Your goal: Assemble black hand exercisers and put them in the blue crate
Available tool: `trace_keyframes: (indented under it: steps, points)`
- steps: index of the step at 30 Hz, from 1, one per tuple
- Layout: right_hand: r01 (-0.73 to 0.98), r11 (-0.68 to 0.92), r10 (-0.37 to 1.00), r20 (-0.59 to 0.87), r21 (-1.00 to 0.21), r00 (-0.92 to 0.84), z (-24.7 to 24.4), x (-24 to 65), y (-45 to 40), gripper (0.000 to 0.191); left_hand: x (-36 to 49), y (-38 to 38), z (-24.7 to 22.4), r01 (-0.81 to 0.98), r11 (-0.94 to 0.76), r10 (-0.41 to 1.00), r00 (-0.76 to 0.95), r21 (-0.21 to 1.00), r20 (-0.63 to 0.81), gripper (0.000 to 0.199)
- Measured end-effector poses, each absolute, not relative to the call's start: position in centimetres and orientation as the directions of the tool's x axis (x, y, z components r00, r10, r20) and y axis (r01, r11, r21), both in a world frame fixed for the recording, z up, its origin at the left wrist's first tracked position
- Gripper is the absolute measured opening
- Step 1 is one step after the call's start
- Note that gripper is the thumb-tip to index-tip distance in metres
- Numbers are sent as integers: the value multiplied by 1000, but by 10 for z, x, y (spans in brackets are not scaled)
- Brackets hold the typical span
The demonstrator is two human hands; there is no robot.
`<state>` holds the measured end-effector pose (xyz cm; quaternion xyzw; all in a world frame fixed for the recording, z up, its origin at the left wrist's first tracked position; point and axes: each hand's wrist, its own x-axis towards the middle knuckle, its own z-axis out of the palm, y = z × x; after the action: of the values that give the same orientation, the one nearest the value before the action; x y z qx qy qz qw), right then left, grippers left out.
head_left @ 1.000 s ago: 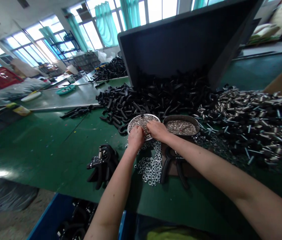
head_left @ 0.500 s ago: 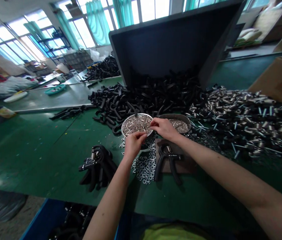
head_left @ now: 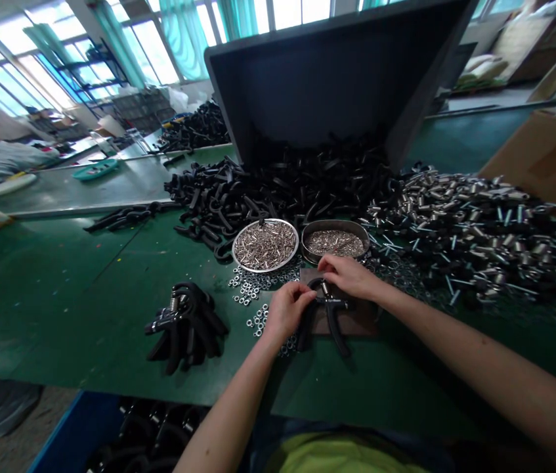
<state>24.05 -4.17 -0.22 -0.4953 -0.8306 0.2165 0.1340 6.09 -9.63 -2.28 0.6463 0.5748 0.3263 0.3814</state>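
Observation:
A black hand grip with a metal spring [head_left: 339, 332] lies on a brown plate [head_left: 362, 320] at the centre of the green table. My left hand [head_left: 289, 309] is pinched at the left side of its top; whatever is between the fingertips is too small to make out. My right hand [head_left: 347, 274] is closed just above the spring, its fingertips hiding anything they hold. Behind the hands are a round white-rimmed dish of small metal pins [head_left: 265, 246] and an oval tin of tiny metal parts [head_left: 334, 243]. Loose nuts [head_left: 248, 286] lie around my left hand.
Several assembled hand grips [head_left: 186, 328] stand at the left. A heap of black handles [head_left: 278, 190] spills from a large tipped grey bin [head_left: 321, 79]. Springs and bolts [head_left: 484, 236] are piled at the right, near a cardboard box [head_left: 543, 157]. A blue crate [head_left: 64, 433] is below the table edge.
Both hands have moved from the dish of pins toward me and right, down to the black hand grip on the plate. The camera view has shifted slightly.

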Motion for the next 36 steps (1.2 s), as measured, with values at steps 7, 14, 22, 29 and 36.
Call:
trace_keyframes:
  steps: [7,14,22,29,36]
  points:
    - [805,498,846,-24,-322,-532,1,223,-48,14,71,-92,-29,632,-185,978,195,753,76,12]
    - [897,400,916,108,-186,-386,7,292,-101,22,72,-98,-26,774,-430,903,365,466,226,14]
    - [989,138,987,72,51,-141,-35,367,-171,16,76,-101,-22,807,-543,837,497,231,231,20]
    - [964,215,967,170,-158,-188,-9,338,-153,38,78,-102,-25,814,-498,866,448,299,223,14]
    - [815,313,949,133,-488,-284,6,280,-109,41,80,-103,-20,839,-467,884,433,281,177,15]
